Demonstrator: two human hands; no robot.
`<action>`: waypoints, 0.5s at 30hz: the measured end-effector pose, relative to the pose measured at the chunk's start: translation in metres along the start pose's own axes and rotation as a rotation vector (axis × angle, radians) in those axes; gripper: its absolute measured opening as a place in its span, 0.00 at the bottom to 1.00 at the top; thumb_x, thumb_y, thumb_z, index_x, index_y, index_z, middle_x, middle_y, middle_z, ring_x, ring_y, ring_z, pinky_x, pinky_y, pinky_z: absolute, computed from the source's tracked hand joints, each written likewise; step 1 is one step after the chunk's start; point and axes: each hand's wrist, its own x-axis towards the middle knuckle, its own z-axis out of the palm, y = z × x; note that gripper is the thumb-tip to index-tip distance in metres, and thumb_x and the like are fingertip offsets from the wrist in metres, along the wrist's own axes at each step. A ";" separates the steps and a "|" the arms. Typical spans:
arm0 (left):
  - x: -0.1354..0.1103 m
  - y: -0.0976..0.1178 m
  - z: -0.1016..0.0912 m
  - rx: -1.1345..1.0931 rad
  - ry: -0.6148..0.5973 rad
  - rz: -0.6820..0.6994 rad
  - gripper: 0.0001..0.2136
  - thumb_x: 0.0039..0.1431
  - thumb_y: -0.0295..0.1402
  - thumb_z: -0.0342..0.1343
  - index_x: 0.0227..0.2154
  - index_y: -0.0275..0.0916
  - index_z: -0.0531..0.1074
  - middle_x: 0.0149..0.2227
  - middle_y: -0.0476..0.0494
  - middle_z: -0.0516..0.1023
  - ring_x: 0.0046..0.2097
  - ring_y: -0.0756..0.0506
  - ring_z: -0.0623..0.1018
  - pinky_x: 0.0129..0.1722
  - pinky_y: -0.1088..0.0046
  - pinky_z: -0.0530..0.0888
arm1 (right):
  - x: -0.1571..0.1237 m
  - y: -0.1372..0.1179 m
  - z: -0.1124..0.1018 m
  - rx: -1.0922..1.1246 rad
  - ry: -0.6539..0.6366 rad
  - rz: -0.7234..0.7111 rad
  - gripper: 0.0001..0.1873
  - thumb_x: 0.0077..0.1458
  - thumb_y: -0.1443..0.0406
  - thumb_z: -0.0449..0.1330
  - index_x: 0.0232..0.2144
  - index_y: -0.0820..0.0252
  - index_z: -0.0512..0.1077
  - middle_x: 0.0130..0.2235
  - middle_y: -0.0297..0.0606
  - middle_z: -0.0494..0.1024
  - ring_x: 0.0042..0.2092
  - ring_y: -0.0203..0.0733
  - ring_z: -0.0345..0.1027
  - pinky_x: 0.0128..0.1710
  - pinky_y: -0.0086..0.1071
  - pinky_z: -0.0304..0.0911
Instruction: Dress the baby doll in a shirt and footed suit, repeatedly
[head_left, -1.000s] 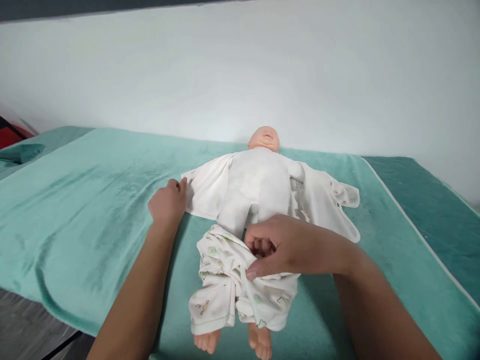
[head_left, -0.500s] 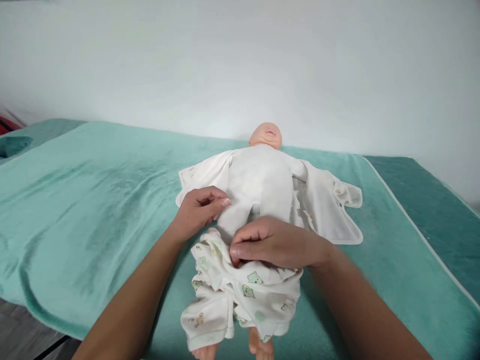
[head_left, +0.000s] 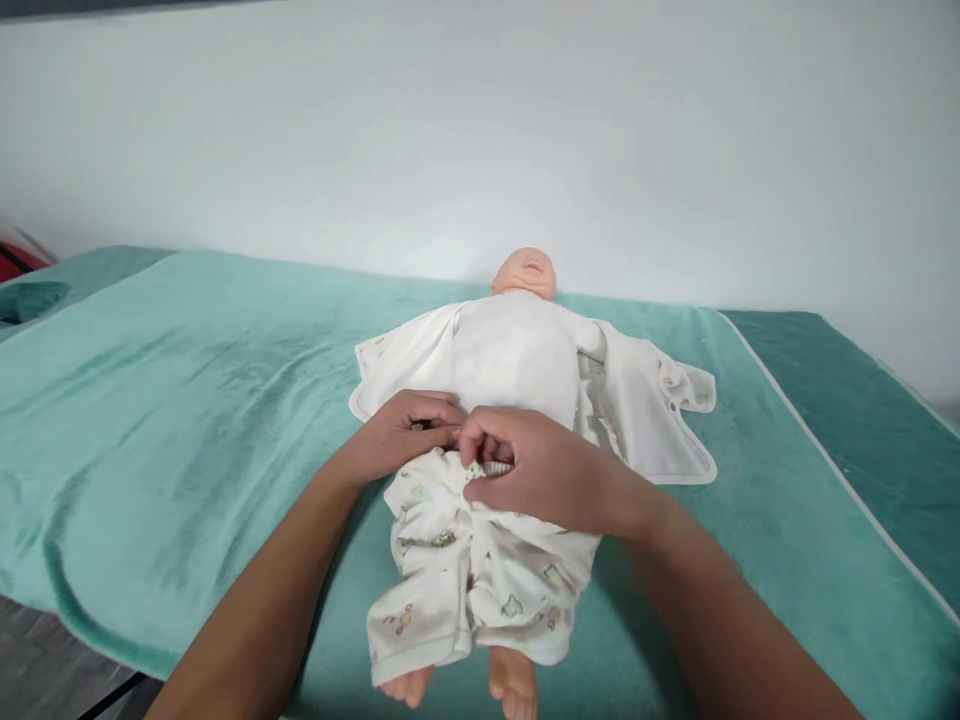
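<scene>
A baby doll [head_left: 523,272] lies on its back, head away from me. Patterned white baby pants [head_left: 442,560] cover its legs, with the bare feet [head_left: 513,680] sticking out at the bottom. My right hand [head_left: 544,470] pinches the front of the waistband, thumb below and fingers above. Beside it, my left hand [head_left: 412,432] is closed at the waist edge on the left, its fingertips partly hidden against the cloth. An open white baby shirt [head_left: 649,410] spreads out on both sides of the doll's white-covered torso [head_left: 514,350].
The doll lies on a teal plush blanket [head_left: 187,400] with soft folds at the left. A darker teal cover [head_left: 847,400] shows beyond its pale edge at right. A white wall [head_left: 480,130] rises behind. Grey floor [head_left: 34,655] shows at the lower left.
The pants' waist has moved up toward the doll's torso. My right hand has shifted up with it, and my left hand has come in close beside the right.
</scene>
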 end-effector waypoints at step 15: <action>-0.001 -0.004 -0.005 -0.151 -0.070 -0.041 0.11 0.52 0.40 0.68 0.28 0.37 0.76 0.30 0.50 0.62 0.31 0.51 0.62 0.30 0.75 0.63 | 0.009 0.017 0.015 -0.600 0.589 -0.256 0.11 0.56 0.76 0.51 0.34 0.56 0.66 0.40 0.38 0.71 0.38 0.39 0.65 0.39 0.31 0.58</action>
